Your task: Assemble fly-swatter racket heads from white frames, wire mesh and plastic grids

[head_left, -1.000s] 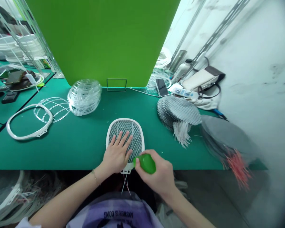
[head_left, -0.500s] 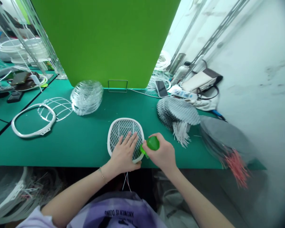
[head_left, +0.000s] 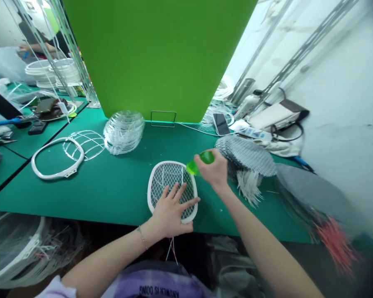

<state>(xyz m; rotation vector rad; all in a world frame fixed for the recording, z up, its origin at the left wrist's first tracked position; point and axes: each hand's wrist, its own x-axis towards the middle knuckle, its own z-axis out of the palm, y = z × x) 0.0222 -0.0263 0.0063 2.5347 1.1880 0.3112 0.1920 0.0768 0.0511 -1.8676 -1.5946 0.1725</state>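
A mosquito swatter head [head_left: 157, 174], a white rounded frame with silvery mesh, lies flat at the front edge of the table. Thin wires hang from its lower end. Spread across the mesh is my left hand [head_left: 170, 213], its fingers apart and its thumb by the lower rim. My right hand [head_left: 216, 169] is closed around a translucent green tool [head_left: 193, 167] with a rounded end, whose exact kind I cannot make out. Its front end is over the upper right of the frame; whether it touches is unclear.
A stack of clear plastic grids [head_left: 124, 132] stands behind, with a loose white frame [head_left: 37, 171] to the left. Mesh sheets [head_left: 251, 155] and a darker mesh stack [head_left: 311, 186] with red wires lie right. A green panel [head_left: 161, 58] rises behind; a phone [head_left: 220, 124] lies near it.
My right hand has moved with the green tool from the frame's right side up to its upper right. The left hand's fingers have spread wider. The view has shifted left.
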